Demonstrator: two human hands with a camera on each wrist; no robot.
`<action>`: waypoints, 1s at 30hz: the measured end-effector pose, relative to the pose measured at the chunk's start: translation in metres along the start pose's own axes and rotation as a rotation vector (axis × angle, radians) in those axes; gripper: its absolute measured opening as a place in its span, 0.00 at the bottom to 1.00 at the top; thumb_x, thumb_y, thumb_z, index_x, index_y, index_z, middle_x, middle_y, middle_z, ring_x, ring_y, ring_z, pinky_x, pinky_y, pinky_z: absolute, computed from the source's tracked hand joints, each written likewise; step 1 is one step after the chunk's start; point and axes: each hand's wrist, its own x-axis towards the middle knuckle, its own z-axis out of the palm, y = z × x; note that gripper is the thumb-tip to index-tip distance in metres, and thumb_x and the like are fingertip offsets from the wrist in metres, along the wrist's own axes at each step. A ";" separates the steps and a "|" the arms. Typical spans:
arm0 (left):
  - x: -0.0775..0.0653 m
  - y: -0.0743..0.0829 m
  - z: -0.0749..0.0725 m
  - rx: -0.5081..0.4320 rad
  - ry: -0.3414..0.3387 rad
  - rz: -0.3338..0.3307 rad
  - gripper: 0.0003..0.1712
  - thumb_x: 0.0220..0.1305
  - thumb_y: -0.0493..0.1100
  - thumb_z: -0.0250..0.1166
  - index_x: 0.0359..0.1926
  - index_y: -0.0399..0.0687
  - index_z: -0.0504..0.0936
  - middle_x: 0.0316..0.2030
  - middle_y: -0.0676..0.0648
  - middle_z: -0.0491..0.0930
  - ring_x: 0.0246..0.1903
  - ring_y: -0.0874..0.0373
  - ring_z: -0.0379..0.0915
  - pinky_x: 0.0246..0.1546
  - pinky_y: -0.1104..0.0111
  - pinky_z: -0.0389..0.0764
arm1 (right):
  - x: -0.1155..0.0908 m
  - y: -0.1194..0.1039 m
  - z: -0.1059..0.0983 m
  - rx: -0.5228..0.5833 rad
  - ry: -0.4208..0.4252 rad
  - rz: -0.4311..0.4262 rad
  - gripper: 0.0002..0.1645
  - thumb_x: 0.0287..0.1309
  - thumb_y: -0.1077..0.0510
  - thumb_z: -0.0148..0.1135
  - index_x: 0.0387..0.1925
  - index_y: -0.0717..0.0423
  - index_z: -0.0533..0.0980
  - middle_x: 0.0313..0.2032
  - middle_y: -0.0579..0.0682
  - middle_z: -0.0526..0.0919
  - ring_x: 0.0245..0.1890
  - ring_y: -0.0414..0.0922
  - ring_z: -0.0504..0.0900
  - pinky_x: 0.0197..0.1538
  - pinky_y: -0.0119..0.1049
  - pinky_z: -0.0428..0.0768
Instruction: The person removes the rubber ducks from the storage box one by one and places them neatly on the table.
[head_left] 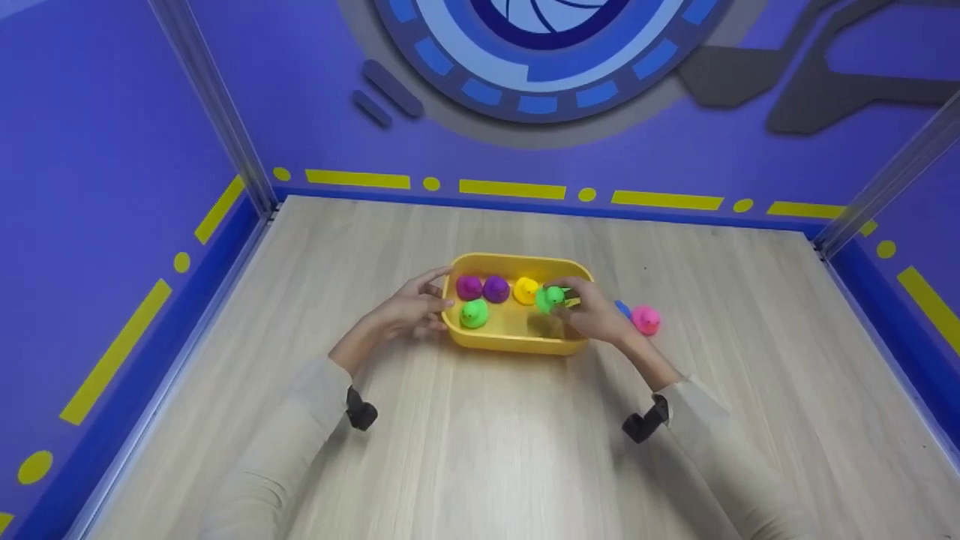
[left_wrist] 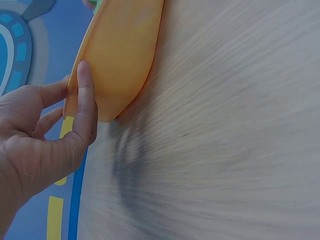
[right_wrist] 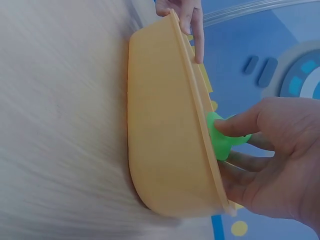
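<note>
A shallow yellow plastic tub (head_left: 517,345) sits on the table. My left hand (head_left: 411,306) touches its left end with fingers spread; the left wrist view shows this hand (left_wrist: 55,125) with fingertips against the rim and outer wall. My right hand (head_left: 592,311) pinches a green toy duck (head_left: 551,298) at the tub's right end. In the right wrist view, thumb and fingers grip this green duck (right_wrist: 220,137) at the rim. Inside the tub are a magenta duck (head_left: 469,287), a purple duck (head_left: 496,289), a yellow duck (head_left: 525,289) and another green duck (head_left: 474,313).
A pink duck (head_left: 646,319) stands on the table right of the tub. Beside it, a blue thing (head_left: 622,309) is mostly hidden by my right hand. Blue panels (head_left: 517,161) with yellow marks border the wooden tabletop (head_left: 495,442) at the back and sides.
</note>
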 end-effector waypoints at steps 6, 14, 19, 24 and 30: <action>-0.001 0.000 0.000 0.007 0.006 -0.015 0.40 0.72 0.33 0.61 0.79 0.60 0.59 0.54 0.42 0.64 0.33 0.58 0.76 0.45 0.62 0.90 | -0.005 0.008 -0.003 0.060 0.051 -0.008 0.23 0.67 0.69 0.60 0.62 0.70 0.72 0.56 0.67 0.78 0.56 0.61 0.79 0.63 0.58 0.81; 0.000 -0.001 0.000 0.005 0.003 -0.011 0.41 0.72 0.34 0.61 0.80 0.62 0.58 0.54 0.42 0.64 0.35 0.58 0.76 0.54 0.54 0.87 | -0.009 0.013 -0.013 0.105 0.140 -0.027 0.24 0.69 0.70 0.58 0.64 0.69 0.71 0.58 0.68 0.78 0.60 0.64 0.78 0.65 0.58 0.79; -0.001 -0.001 -0.001 0.013 0.006 -0.003 0.41 0.72 0.33 0.61 0.80 0.61 0.58 0.53 0.43 0.63 0.35 0.58 0.75 0.54 0.53 0.87 | -0.013 0.014 -0.024 0.108 0.137 -0.006 0.25 0.68 0.73 0.57 0.66 0.69 0.70 0.63 0.69 0.74 0.65 0.65 0.74 0.68 0.58 0.76; 0.000 -0.002 -0.001 0.008 0.003 0.002 0.41 0.72 0.33 0.61 0.80 0.60 0.58 0.53 0.42 0.64 0.38 0.57 0.76 0.52 0.55 0.88 | -0.022 0.023 -0.033 0.085 0.169 0.007 0.27 0.68 0.73 0.56 0.67 0.70 0.69 0.65 0.69 0.72 0.66 0.66 0.73 0.68 0.58 0.76; 0.000 -0.002 -0.001 -0.005 0.010 0.002 0.41 0.72 0.34 0.62 0.79 0.61 0.59 0.54 0.42 0.64 0.40 0.55 0.77 0.48 0.60 0.89 | -0.035 0.034 -0.044 0.031 0.203 -0.005 0.26 0.68 0.72 0.58 0.66 0.70 0.70 0.63 0.68 0.75 0.64 0.66 0.76 0.65 0.53 0.79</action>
